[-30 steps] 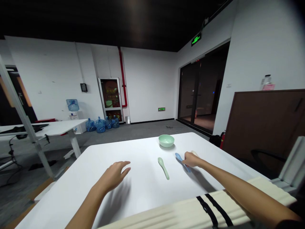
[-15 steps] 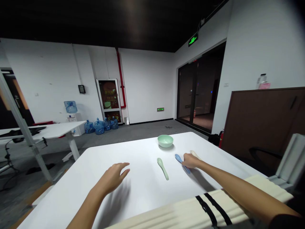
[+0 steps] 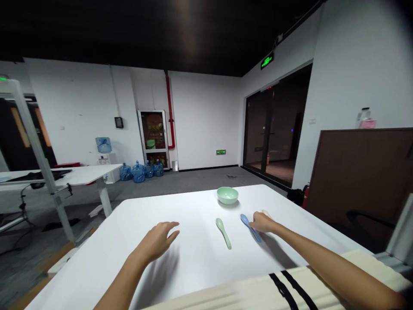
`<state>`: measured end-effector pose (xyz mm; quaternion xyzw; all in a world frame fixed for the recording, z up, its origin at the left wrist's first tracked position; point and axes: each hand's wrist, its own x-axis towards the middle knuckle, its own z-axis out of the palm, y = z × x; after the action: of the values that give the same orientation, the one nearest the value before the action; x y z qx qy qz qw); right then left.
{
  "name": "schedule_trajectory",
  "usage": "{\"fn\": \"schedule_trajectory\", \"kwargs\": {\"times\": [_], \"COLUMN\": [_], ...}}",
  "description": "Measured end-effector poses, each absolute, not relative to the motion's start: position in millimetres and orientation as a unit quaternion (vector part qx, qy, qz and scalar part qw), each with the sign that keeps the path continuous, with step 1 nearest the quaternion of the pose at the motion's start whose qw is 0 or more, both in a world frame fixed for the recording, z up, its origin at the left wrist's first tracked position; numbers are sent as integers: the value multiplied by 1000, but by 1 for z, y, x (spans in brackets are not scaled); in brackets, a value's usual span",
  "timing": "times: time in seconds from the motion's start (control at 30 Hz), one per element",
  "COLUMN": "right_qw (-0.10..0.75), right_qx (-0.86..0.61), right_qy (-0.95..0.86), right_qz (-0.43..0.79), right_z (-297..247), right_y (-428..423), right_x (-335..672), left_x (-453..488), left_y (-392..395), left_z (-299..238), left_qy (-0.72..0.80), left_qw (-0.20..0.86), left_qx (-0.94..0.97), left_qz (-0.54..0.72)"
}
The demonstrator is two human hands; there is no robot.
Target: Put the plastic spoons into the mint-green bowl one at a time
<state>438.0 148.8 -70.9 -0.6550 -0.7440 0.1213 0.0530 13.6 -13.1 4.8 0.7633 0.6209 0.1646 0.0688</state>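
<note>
Grasping stage, by appearance: right hand (image 3: 263, 222), fingers bunched at the handle of blue spoon (image 3: 250, 226), which lies right of green spoon (image 3: 223, 232) and nearer than bowl (image 3: 227, 195), hold unconfirmed; left hand (image 3: 158, 241) spread on table (image 3: 193, 267); any lift needs a firm pinch.

Blue spoon (image 3: 251, 228): small, soup-style, pale blue plastic or ceramic, can't tell which. Lies flat on the white tabletop (image 3: 193, 258), oval bowl end pointing away from me and slightly left, handle running back toward me and to the right. Fingertips of my right hand (image 3: 263, 222) sit on the handle just behind the bowl end; whether they pinch it I can't tell. It lies right of the green spoon (image 3: 223, 233), roughly parallel and near it. Cream spoon (image 3: 266, 212): only its tip shows, just past my knuckles.
</note>
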Motion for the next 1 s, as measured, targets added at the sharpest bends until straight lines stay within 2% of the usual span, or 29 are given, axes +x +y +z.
{"fn": "schedule_trajectory", "kwargs": {"times": [0.17,0.33,0.47,0.7,1.0], "right_qw": [81,167,223,152,153], "right_qx": [-656,-645,-597,-567,-569], "right_qy": [-743,-745,-771,-809,-807], "right_qz": [103,34,11,20,32], "right_z": [-44,-4,-7,-38,-30], "right_y": [157,149,129,109,105], "right_x": [438,431,420,413,413], "left_x": [16,17,15,14,4], "left_y": [-18,-18,-16,-14,-6], "left_z": [6,6,5,5,-5], "left_qy": [624,621,624,634,635], "left_qw": [65,65,65,68,66], "left_qx": [760,762,759,752,748], "left_qz": [169,173,175,167,183]}}
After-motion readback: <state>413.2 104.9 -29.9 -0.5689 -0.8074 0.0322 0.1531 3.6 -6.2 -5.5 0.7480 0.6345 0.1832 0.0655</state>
